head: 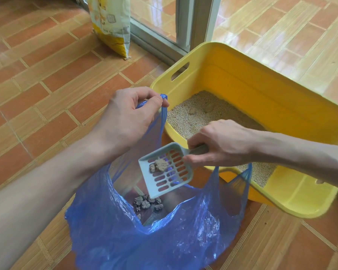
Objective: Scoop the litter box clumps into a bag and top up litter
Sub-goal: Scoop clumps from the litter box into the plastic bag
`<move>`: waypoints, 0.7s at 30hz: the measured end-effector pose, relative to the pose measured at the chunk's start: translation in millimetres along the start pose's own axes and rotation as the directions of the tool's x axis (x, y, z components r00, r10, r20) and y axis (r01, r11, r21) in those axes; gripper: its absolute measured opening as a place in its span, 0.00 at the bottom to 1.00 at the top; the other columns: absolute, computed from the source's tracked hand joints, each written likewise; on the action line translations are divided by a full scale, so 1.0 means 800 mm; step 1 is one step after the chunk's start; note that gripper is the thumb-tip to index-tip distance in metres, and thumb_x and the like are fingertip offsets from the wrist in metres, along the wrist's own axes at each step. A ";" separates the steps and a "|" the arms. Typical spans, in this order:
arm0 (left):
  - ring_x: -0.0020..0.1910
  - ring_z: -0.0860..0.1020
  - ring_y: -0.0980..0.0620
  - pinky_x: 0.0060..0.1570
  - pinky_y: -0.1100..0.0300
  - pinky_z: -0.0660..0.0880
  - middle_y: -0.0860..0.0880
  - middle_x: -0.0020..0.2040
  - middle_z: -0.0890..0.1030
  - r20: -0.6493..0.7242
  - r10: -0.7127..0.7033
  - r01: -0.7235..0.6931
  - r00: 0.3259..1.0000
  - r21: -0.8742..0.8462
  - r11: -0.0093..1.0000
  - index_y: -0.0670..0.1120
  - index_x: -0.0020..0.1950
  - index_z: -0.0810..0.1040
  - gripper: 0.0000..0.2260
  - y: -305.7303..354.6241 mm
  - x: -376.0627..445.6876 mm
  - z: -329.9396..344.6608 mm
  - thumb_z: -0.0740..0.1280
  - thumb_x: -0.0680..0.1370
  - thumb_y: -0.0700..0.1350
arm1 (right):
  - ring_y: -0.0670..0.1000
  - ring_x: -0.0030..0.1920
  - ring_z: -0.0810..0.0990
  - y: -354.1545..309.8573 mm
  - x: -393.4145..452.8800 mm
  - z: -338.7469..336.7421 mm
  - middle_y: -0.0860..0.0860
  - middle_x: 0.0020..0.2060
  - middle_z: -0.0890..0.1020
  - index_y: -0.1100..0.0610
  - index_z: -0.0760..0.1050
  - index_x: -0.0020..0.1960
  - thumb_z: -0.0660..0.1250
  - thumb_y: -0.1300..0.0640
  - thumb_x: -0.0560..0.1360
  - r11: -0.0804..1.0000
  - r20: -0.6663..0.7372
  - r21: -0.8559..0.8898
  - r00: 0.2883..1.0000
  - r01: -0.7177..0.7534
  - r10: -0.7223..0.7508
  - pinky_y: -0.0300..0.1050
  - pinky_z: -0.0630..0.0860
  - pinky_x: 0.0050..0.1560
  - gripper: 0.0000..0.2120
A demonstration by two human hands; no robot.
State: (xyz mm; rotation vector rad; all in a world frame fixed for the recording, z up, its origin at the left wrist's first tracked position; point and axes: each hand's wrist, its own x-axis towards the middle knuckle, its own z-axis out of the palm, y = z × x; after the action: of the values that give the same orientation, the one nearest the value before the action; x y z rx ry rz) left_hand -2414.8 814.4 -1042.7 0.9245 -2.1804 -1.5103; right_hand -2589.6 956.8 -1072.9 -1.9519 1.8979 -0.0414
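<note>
Over bag [144,236] mouth | left hand [125,117] pinched handle up, right hand [217,147] gripped scoop [165,169] | best tipped steeply, clumps [158,166] kept inside rim

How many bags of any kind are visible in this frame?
2: a blue plastic bag in the foreground, its handle pinched up by the left hand; a yellow-and-white litter sack standing by the door frame.

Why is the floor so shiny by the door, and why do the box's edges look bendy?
In the head view, daylight through the glass door glares off the tiled floor beyond it; the wide-angle lens bows the litter box rim and stretches the left forearm; the blue bag glints with small highlights; the picture is otherwise sharp.
</note>
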 end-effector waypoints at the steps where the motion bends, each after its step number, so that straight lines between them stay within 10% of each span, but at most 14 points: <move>1: 0.29 0.62 0.50 0.30 0.59 0.58 0.52 0.28 0.66 -0.001 -0.002 0.002 1.000 -0.004 1.000 0.49 0.48 0.85 0.12 0.000 -0.001 -0.001 0.64 0.78 0.52 | 0.51 0.32 0.71 -0.006 0.005 0.005 0.52 0.29 0.72 0.53 0.70 0.36 0.61 0.33 0.76 1.000 -0.007 -0.020 1.000 -0.005 0.005 0.44 0.65 0.30 0.23; 15: 0.28 0.61 0.50 0.30 0.59 0.58 0.53 0.28 0.66 -0.021 -0.001 0.002 1.000 0.034 0.999 0.49 0.47 0.85 0.14 0.002 -0.008 -0.008 0.63 0.76 0.53 | 0.61 0.35 0.77 -0.046 0.029 0.072 0.55 0.35 0.80 0.57 0.74 0.41 0.56 0.46 0.80 0.934 -0.108 -0.353 0.990 0.051 -0.095 0.47 0.57 0.27 0.17; 21: 0.29 0.64 0.52 0.31 0.60 0.60 0.56 0.27 0.68 -0.022 0.017 -0.016 1.000 0.055 0.998 0.49 0.46 0.85 0.13 0.003 -0.008 -0.004 0.63 0.77 0.53 | 0.55 0.24 0.73 -0.055 0.024 0.096 0.52 0.26 0.74 0.54 0.70 0.33 0.61 0.57 0.74 0.880 -0.196 -0.433 0.933 0.195 -0.303 0.46 0.69 0.24 0.10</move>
State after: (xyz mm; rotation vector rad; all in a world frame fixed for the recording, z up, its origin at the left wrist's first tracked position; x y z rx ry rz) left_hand -2408.5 817.0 -1038.4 0.9334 -2.2186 -1.4324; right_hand -2523.3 958.5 -1134.6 -2.5837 1.9118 0.0299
